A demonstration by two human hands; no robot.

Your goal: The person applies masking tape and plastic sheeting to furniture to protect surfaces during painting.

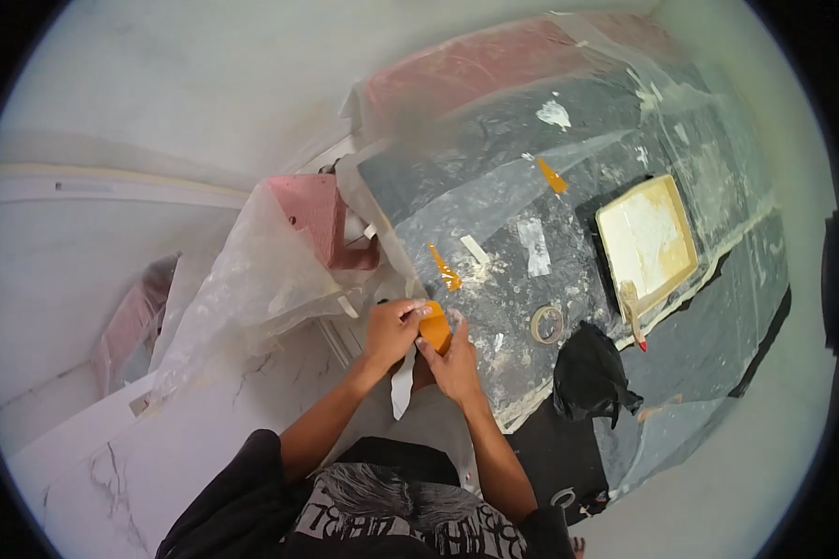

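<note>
My left hand (391,334) and my right hand (453,361) meet in front of my body, closed on a small orange piece of sandpaper (435,326). The left fingers pinch its upper left side; the right thumb and fingers grip its lower right side. Below my left hand hangs a white strip (402,389) with a jagged edge. Just beyond my hands, on the plastic-covered surface (494,307), lies a torn orange scrap (445,269). Another orange scrap (551,176) sits farther off.
A paint tray (667,228) with white paint stands at the right, a brush (630,312) across its near corner. Nearer are a roll of tape (547,324) and a black plastic bag (592,377). Pink board (317,219) under plastic sheeting (242,279) stands at left.
</note>
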